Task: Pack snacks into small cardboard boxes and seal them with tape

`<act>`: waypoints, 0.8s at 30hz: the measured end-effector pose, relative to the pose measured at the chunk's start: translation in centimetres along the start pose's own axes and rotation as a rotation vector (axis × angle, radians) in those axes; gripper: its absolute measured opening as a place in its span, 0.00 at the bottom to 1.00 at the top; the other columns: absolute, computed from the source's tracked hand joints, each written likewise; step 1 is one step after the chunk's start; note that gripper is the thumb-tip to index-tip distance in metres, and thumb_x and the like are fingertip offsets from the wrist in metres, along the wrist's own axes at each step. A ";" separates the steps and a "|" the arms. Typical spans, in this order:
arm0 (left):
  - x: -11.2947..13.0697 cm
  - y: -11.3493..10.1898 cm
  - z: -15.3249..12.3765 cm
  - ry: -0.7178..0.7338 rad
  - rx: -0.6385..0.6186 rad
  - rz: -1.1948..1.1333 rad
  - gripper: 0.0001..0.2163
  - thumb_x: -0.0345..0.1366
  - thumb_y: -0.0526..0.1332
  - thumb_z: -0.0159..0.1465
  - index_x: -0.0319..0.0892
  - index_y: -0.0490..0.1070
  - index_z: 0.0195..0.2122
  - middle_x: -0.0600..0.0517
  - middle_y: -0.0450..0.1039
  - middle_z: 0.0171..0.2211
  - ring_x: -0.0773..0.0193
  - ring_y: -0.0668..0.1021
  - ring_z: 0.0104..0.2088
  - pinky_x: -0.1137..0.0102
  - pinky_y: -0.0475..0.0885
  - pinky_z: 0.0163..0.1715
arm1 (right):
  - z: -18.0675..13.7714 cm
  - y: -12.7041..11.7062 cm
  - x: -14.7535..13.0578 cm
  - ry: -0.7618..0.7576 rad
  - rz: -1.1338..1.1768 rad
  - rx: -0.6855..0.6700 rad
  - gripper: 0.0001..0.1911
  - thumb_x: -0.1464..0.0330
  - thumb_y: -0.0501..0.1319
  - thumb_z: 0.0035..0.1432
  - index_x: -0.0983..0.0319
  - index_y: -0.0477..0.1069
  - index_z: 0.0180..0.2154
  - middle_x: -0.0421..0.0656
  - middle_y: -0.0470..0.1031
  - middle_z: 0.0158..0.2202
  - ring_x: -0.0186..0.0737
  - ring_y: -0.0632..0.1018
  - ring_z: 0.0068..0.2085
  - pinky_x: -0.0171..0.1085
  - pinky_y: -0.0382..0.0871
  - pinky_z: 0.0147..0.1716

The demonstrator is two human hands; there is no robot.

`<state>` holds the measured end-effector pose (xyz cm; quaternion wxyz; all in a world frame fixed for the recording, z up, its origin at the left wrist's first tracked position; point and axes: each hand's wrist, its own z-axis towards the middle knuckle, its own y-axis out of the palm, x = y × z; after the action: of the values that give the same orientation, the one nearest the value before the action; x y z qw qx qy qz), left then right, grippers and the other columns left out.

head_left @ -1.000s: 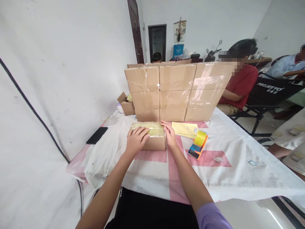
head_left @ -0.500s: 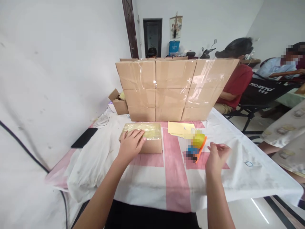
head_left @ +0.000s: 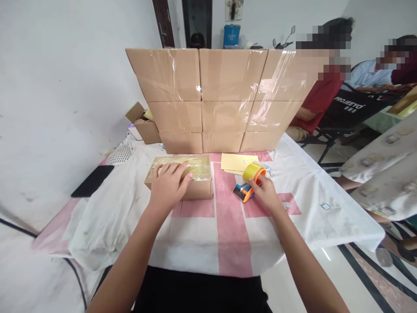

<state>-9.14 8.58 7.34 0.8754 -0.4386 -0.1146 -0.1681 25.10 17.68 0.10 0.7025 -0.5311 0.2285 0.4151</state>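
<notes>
Both forearms are bare all the way up from the bottom edge, no sleeve showing on either one here. Left hand (head_left: 167, 187) and right hand (head_left: 265, 195) have no rings, watch or gloves that I can spot. Down at 6 o'clock there's plain black clothing (head_left: 198, 291) across the lap, no logo or pattern.

1. Left hand (head_left: 168, 188) flat, palm down, fingers spread forward, forearm bare.
2. Right hand (head_left: 266, 194) curled in a grip, fingers bent, arm reaching forward from lower right.
</notes>
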 end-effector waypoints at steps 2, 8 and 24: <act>1.5 0.0 0.2 0.023 0.094 -0.042 0.15 0.43 0.59 0.69 0.47 0.78 0.52 0.44 0.79 0.44 0.43 0.75 0.51 0.46 0.59 0.60 | 1.1 0.9 -0.9 -0.053 0.090 -0.043 0.21 0.49 0.59 0.64 0.60 0.72 0.32 0.42 0.75 0.27 0.42 0.73 0.28 0.39 0.67 0.29; 9.5 5.1 -0.9 0.008 0.052 -0.598 0.12 0.38 0.60 0.69 0.45 0.74 0.52 0.56 0.72 0.28 0.68 0.72 0.26 0.71 0.69 0.31 | 3.6 5.5 -4.3 -0.149 0.654 0.048 0.18 0.51 0.61 0.65 0.58 0.73 0.44 0.44 0.81 0.39 0.45 0.81 0.41 0.43 0.76 0.43; 9.8 11.6 -5.1 -0.333 -0.105 -0.663 0.09 0.44 0.65 0.65 0.44 0.71 0.37 0.59 0.65 0.23 0.69 0.69 0.24 0.73 0.64 0.28 | 3.1 5.7 -5.3 -0.094 0.793 0.407 0.27 0.47 0.50 0.71 0.59 0.72 0.31 0.40 0.72 0.24 0.41 0.80 0.29 0.39 0.77 0.30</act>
<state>4.69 9.04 -0.69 0.7189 -0.4434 -0.3824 -0.3745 17.11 19.23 2.04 0.5890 -0.2337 0.4592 0.6226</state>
